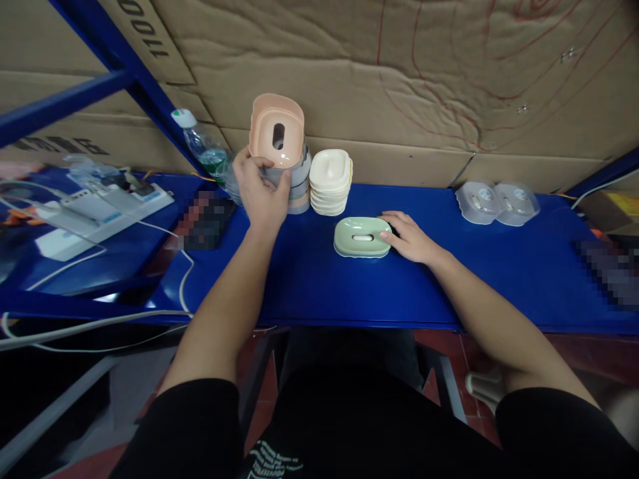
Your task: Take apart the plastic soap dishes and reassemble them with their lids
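My left hand (260, 193) is closed round a stack of nested plastic trays (294, 183) at the back of the blue table (309, 286). A pink tray (277, 130) with a slot in its base is tilted up on top of that stack. My right hand (409, 237) rests on the table with its fingers touching the right end of a pale green soap dish (362, 237) that lies flat. A stack of cream lids (330, 181) stands just behind the green dish.
Two clear plastic lids (496, 203) lie at the back right. A water bottle (207, 154) leans at the back left near a blue shelf post. A white power strip (100, 206) with cables sits at the left. Cardboard lines the wall behind.
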A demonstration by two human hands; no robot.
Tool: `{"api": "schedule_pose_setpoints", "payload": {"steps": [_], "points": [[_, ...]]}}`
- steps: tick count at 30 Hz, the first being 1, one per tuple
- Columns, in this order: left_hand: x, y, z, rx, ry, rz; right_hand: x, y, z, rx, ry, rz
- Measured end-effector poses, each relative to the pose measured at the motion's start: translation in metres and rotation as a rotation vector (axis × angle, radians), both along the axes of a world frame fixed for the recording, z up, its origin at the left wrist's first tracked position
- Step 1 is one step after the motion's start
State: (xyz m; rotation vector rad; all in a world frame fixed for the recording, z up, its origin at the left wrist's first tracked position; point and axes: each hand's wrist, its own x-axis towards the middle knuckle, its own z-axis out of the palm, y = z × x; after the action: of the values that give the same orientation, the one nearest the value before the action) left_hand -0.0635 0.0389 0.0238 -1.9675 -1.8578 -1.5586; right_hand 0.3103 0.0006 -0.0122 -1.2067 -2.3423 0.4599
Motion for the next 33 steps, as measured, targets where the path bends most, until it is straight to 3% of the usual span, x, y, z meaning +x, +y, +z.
{"api": "schedule_pose_setpoints", "payload": {"steps": [4, 14, 20, 27, 33], "points": [[0.000, 0.001, 0.000, 0.053, -0.037, 0.094, 0.000, 0.000, 0.000, 0.011, -0.010, 0.015], [-0.002, 0.010, -0.006, 0.162, -0.132, 0.032, -0.001, 0.000, 0.002, 0.003, -0.016, 0.037], [0.002, 0.005, 0.002, 0.171, -0.174, 0.007, -0.002, -0.002, 0.004, -0.021, -0.020, 0.019], [0.004, 0.007, 0.001, 0.310, -0.135, 0.066, -0.002, -0.002, 0.005, -0.029, -0.025, 0.033], [0.006, 0.004, -0.002, 0.448, -0.157, -0.067, -0.003, -0.002, 0.005, -0.019, -0.020, 0.039]]}}
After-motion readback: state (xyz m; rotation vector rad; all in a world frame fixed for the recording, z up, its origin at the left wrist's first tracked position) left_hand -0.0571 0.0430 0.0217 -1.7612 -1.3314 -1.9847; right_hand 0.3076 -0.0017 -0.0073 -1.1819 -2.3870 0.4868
